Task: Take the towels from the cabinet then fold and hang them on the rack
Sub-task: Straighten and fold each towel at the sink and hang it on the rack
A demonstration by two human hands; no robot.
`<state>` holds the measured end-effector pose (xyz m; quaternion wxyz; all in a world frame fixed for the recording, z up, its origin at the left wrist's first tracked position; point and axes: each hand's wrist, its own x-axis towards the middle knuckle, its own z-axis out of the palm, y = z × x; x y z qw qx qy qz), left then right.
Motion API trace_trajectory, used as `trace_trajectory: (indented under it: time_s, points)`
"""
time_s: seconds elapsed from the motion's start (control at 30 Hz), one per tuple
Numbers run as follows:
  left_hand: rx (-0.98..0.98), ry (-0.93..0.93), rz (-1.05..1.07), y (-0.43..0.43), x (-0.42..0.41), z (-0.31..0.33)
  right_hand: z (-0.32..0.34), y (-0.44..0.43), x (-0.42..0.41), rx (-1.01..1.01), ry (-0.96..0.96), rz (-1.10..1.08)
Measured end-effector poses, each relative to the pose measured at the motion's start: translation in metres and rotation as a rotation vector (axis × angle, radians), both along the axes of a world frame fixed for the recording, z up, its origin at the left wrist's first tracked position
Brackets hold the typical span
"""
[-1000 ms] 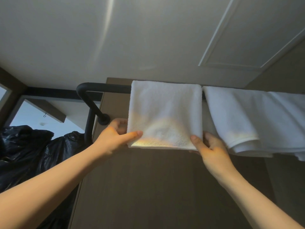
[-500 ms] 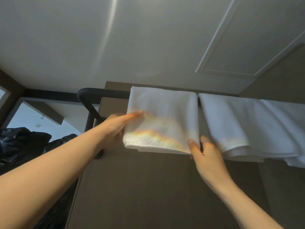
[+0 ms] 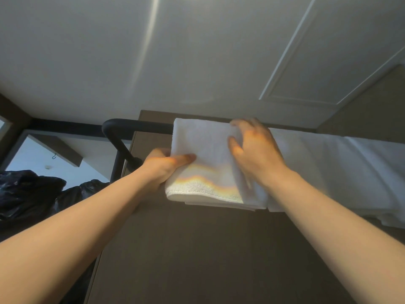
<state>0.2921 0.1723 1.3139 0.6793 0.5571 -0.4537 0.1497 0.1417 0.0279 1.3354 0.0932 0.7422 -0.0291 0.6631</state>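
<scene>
A: Where is the towel, and who has it?

B: The folded towel (image 3: 206,145) is draped over the rack (image 3: 135,126) bar at centre of view, with doubled layers showing at the lower hem. The left grip (image 3: 162,170) pinches its 9 o'clock edge, thumb on the front face and fingers behind. The right grip (image 3: 256,154) lies on the front near the 2 o'clock corner, fingers spread and lightly bent, holding nothing. I cannot tell whether the tips hook over the bar.

A: How will it handle?

B: I judge it soft terry, light and limp. Nothing to break. It would likely slide on the smooth bar if tugged from one side, and the layers could creep apart. Best taken at both side edges near the hem, pinching all layers together. Smooth it downward with a flat palm, not sideways.

A: What's around it?

B: A second towel (image 3: 339,172) hangs at 3 o'clock on the same bar, its hem lower toward 4 o'clock. The right forearm covers the seam, so I can't tell whether the two touch or sit just beside each other. There is bare bar at 10 o'clock, by the rack's bend. Black bags (image 3: 30,194) are at 8 o'clock, well apart. A brown wall panel (image 3: 197,249) is behind at 6 o'clock.

A: Anything in the way?

B: Only the second towel. A push toward 3 o'clock would crowd it. The room lies toward 9 o'clock.
</scene>
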Motion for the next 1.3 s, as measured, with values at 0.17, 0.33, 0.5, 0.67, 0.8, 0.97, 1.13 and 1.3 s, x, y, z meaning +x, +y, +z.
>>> trace_trajectory:
  time_s: [0.17,0.33,0.5,0.67,0.8,0.97,1.13,1.3]
  points:
    - [0.001,-0.014,-0.002,0.0,0.002,0.0,0.052,0.017,0.031,0.021,0.139,-0.196]
    - [-0.011,-0.017,-0.003,0.0,0.005,-0.003,0.052,0.01,0.052,0.023,0.15,-0.271]
    - [0.003,-0.012,0.01,-0.001,0.004,-0.002,0.055,0.004,0.052,0.003,0.133,-0.268]
    - [0.008,-0.032,0.034,-0.006,0.0,0.001,0.055,-0.004,0.047,0.001,0.125,-0.249]
    - [-0.009,-0.044,0.042,-0.015,-0.005,0.001,0.056,-0.011,0.041,0.006,0.133,-0.247]
    - [-0.012,-0.03,0.035,-0.018,-0.007,0.0,0.055,-0.013,0.038,0.008,0.13,-0.247]
    - [-0.01,-0.033,0.047,-0.018,-0.007,-0.002,0.05,-0.013,0.038,-0.023,0.102,-0.266]
    - [0.026,-0.04,0.074,-0.016,-0.007,-0.009,0.043,-0.017,0.031,-0.037,0.088,-0.24]
